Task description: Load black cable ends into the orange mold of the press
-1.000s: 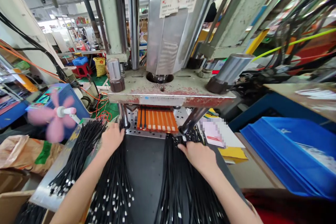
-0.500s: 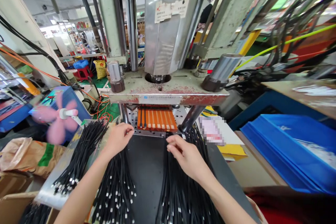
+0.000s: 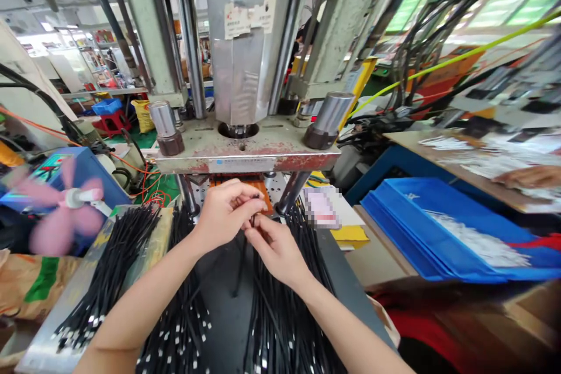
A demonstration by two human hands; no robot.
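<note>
My left hand [image 3: 228, 213] and my right hand [image 3: 278, 245] meet in front of the press, fingers pinched together. Between the fingertips is the dark end of a black cable [image 3: 239, 272], whose length hangs below them over the dark work surface [image 3: 225, 315]. Behind the hands, the orange slotted fixture [image 3: 268, 203] is mostly covered by my fingers. To the right, a thick bundle of black cables [image 3: 280, 327] passes under my right forearm. Two more bundles lie to the left, one near cable bundle [image 3: 186, 310] and one outer cable bundle [image 3: 109, 263], with silvery ends toward me.
The press plate [image 3: 245, 160] and its steel posts [image 3: 294, 191] stand just beyond the hands. A pink fan [image 3: 70, 198] is at left. At right are blue trays [image 3: 421, 234] holding white pieces, and another person's hand [image 3: 532, 177] at a table of white strips.
My hands, apart before, have come together in front of the fixture and now pinch a black cable. The view has turned right, shifting the scene leftward.
</note>
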